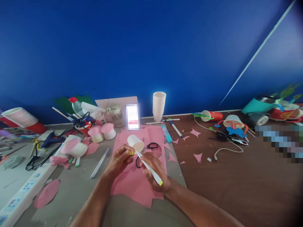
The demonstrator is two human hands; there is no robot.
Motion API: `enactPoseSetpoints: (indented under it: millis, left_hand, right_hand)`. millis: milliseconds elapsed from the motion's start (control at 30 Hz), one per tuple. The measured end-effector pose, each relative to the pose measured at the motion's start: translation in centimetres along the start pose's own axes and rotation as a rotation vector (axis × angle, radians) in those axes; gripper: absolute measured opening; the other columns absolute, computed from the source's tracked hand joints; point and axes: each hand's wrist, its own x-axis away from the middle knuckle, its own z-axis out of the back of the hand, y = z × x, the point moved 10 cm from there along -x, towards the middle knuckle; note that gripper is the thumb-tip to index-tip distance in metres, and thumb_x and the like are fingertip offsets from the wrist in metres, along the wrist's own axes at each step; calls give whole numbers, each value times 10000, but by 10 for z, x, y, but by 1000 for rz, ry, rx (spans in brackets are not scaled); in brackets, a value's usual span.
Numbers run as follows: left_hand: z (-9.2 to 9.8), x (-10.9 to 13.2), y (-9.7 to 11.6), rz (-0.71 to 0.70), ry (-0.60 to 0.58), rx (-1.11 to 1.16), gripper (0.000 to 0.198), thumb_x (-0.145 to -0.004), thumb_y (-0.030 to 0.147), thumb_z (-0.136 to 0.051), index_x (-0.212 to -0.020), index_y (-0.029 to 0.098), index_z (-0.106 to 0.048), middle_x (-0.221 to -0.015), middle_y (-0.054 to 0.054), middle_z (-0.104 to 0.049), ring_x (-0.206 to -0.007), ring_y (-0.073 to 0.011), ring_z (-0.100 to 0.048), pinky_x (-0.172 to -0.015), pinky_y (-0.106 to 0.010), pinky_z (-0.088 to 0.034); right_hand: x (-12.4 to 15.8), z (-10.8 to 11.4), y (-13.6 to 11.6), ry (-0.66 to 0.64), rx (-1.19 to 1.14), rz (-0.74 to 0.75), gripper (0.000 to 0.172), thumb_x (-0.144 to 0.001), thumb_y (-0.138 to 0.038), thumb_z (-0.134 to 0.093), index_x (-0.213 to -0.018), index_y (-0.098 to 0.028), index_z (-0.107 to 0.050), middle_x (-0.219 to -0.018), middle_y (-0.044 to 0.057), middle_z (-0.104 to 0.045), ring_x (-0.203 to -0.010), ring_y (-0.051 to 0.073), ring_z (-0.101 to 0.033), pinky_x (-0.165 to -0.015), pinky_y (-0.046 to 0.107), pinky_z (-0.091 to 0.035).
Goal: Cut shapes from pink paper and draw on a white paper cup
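Above the pink paper the left hand grips a cup, apparently blank, the right hand clamps a marker against it; pink-topped cups nearby look finished.

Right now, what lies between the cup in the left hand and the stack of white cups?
Head view: from the cup, pink paper sheets, then a white pen lying just before the stack.
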Motion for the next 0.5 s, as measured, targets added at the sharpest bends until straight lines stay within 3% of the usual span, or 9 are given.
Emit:
enactPoseSetpoints:
  millis: [233, 500]
  left_hand:
    - [4, 1, 1, 9, 101, -104, 432, -715, 532, -879, -759, 132, -720, -628, 29, -543, -516, -55, -435, -525, -211, -300]
    - [1, 3, -3, 14, 68, -179, 405, -765, 525, -834, -788, 137, -722, -658, 21, -567, -520, -62, -415, -543, -229, -320]
  right_hand:
    - [1, -6, 0, -33, -8, 14, 370, -1077, -449, -346, -1370, -290, -506, -832, 41, -647, -744, 251, -634, -777, 450, -566]
    - [-1, -10, 1, -62, 20, 24, 342, -1077, -431, -332, -1279, -243, -533, -812, 47, -658, -732, 238, -629, -735, 409, -562]
